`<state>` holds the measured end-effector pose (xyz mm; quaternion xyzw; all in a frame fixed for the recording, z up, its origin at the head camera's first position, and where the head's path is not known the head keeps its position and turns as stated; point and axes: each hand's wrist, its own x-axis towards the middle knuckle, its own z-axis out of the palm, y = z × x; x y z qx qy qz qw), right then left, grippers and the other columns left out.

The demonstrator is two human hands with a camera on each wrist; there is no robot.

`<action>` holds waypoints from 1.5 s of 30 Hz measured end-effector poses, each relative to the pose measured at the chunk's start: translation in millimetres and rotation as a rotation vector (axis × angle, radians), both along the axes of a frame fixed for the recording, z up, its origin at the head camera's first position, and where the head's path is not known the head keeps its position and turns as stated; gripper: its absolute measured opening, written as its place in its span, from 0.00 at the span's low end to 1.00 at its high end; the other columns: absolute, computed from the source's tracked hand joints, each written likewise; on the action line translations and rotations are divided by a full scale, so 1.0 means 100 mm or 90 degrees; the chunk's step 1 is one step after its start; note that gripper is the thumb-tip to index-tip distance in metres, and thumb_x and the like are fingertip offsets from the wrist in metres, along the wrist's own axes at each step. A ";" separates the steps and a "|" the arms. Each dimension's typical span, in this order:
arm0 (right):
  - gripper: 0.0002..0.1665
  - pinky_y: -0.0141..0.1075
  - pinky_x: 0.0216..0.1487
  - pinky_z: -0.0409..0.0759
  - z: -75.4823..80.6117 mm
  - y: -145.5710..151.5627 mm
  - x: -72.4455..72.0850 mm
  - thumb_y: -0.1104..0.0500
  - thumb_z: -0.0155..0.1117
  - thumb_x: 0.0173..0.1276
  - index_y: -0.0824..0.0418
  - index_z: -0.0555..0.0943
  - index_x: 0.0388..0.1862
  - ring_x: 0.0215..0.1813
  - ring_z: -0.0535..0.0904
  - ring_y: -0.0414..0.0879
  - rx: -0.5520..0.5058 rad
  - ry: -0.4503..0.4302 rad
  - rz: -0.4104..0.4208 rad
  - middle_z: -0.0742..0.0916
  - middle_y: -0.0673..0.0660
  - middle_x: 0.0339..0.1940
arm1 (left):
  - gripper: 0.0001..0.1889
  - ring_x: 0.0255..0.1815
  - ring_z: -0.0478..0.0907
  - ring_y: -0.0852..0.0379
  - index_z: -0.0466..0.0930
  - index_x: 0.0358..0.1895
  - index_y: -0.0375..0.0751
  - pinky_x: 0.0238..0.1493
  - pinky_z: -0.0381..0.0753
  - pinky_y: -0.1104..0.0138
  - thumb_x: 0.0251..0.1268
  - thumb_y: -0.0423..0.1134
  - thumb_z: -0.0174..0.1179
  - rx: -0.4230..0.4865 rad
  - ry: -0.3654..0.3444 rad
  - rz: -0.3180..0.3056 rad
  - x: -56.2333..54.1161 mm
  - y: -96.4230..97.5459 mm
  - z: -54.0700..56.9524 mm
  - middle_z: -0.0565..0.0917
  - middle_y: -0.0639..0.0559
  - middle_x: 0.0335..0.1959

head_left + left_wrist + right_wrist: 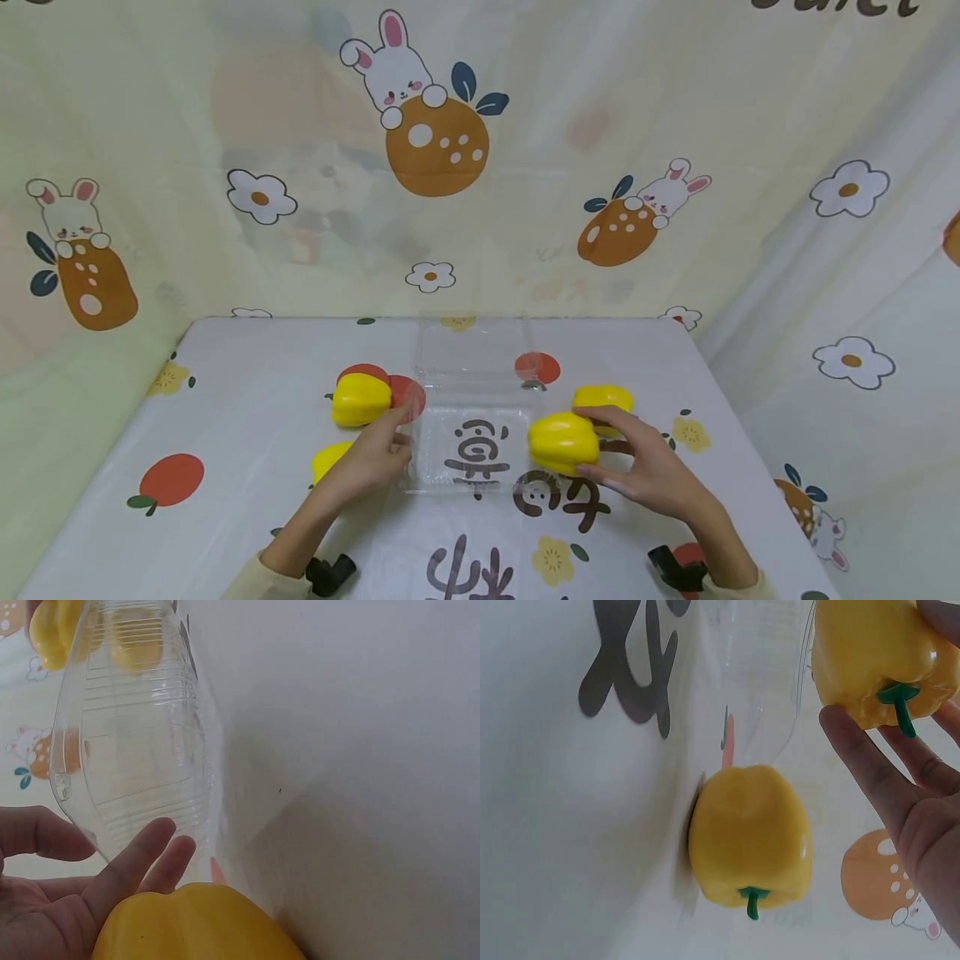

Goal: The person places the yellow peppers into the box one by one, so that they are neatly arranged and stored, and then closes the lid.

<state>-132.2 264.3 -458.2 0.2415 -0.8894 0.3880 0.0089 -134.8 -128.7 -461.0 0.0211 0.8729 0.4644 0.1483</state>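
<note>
Between the hands, a clear plastic hinged box [438, 462] lies on the table with its lid [476, 350] folded back. My left hand [371, 458] pinches the box's left rim, and in the left wrist view the fingers [139, 851] lie along the clear wall [142, 750]. A yellow bell pepper [562, 443] with a green stem is gripped by my right hand [648, 467] between thumb and fingers. It is held up over the box's right edge. In the right wrist view its stem end [898, 694] faces the camera.
Behind the held pepper, another yellow bell pepper [603, 398] sits right of the box. Two more stand on the left: one farther back [362, 400], one [330, 460] partly hidden by my left hand. A patterned cloth [225, 433] covers the table; a curtain [315, 250] hangs behind.
</note>
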 end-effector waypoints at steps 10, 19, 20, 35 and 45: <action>0.41 0.39 0.55 0.91 0.03 -0.14 -0.02 0.52 0.82 0.63 0.49 0.75 0.74 0.64 0.83 0.48 -0.007 0.002 0.014 0.83 0.53 0.70 | 0.41 0.68 0.80 0.39 0.60 0.84 0.40 0.62 0.88 0.46 0.67 0.27 0.60 0.001 -0.003 0.003 -0.02 0.01 0.01 0.66 0.40 0.83; 0.41 0.37 0.56 0.91 0.00 -0.23 -0.04 0.49 0.81 0.64 0.47 0.75 0.75 0.64 0.82 0.48 -0.005 -0.002 0.022 0.83 0.50 0.70 | 0.41 0.67 0.80 0.40 0.60 0.84 0.42 0.63 0.88 0.47 0.67 0.26 0.61 0.010 -0.004 -0.008 0.00 0.02 0.01 0.68 0.41 0.81; 0.41 0.36 0.56 0.90 0.00 -0.23 -0.04 0.49 0.81 0.65 0.47 0.75 0.75 0.64 0.82 0.47 -0.007 -0.004 0.024 0.83 0.50 0.70 | 0.41 0.67 0.80 0.40 0.61 0.84 0.42 0.63 0.88 0.47 0.67 0.26 0.61 0.010 -0.004 -0.009 0.00 0.02 0.02 0.68 0.41 0.81; 0.41 0.40 0.60 0.90 0.03 -0.35 -0.06 0.48 0.81 0.63 0.46 0.75 0.74 0.66 0.83 0.47 0.000 0.000 0.048 0.84 0.48 0.70 | 0.40 0.67 0.81 0.41 0.61 0.84 0.42 0.62 0.88 0.48 0.68 0.27 0.61 -0.006 -0.005 -0.010 -0.01 0.02 0.01 0.67 0.41 0.82; 0.40 0.38 0.63 0.88 -0.01 -0.43 -0.07 0.48 0.82 0.63 0.46 0.75 0.73 0.66 0.83 0.45 -0.002 -0.006 0.075 0.84 0.46 0.69 | 0.40 0.68 0.80 0.39 0.60 0.84 0.40 0.62 0.88 0.47 0.68 0.26 0.60 -0.003 -0.005 -0.010 -0.02 0.03 0.01 0.67 0.39 0.82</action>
